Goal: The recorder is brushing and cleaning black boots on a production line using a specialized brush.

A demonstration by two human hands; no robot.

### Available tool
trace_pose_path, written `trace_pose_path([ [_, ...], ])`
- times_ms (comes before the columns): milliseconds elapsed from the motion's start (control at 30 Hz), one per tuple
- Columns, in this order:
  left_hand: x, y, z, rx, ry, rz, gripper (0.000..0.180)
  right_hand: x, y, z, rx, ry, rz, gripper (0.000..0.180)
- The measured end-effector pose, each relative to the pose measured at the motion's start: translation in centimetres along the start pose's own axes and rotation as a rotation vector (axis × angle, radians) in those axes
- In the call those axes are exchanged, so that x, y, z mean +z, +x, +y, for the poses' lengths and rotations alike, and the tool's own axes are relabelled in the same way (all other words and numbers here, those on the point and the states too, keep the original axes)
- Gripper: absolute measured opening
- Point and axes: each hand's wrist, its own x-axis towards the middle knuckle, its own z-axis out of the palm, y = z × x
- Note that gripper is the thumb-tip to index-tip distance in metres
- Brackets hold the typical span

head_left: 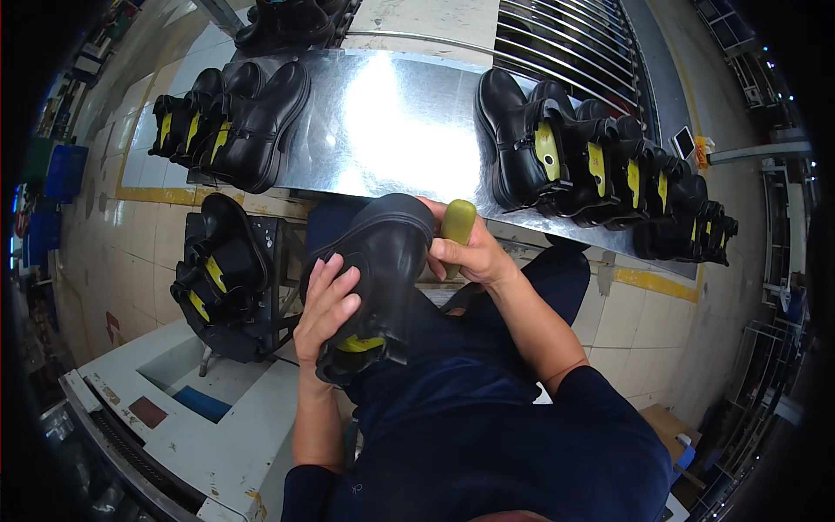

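A black boot [389, 274] with a yellow-green lining is held over my lap, its toe pointing away from me and its opening toward me. My left hand [322, 309] grips the boot's left side, fingers spread over the upper. Beside the toe, my right hand [477, 254] closes round a tool with a rounded yellow-green handle [458, 223]. The tool's working end is hidden behind the hand and the boot, so its kind does not show. Some right fingers reach the sole edge near the toe.
Ahead is a shiny metal table [383, 130]. Black boots [252, 130] stand at its left end, and several more [531, 143] line its right. At my left, boots [228, 248] rest on a small stand, near a pale machine [204, 444]. A roller conveyor [570, 43] lies beyond.
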Motion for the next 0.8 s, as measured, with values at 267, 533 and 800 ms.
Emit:
trace_pose_path([
  [267,0.3,0.1,1.0,-0.053,0.034,-0.026,0.036,-0.3,-0.1,0.2,-0.039,0.043,-0.018,0.075],
  [533,0.1,2.3,0.9,-0.08,0.0,-0.061,0.05,-0.7,0.3,0.5,-0.035,0.082,0.045,0.076],
  [800,-2.5,6.7,2.2,0.174,-0.07,-0.783,0.082,-0.8,-4.3,1.3,0.311,0.179,0.085,0.107],
])
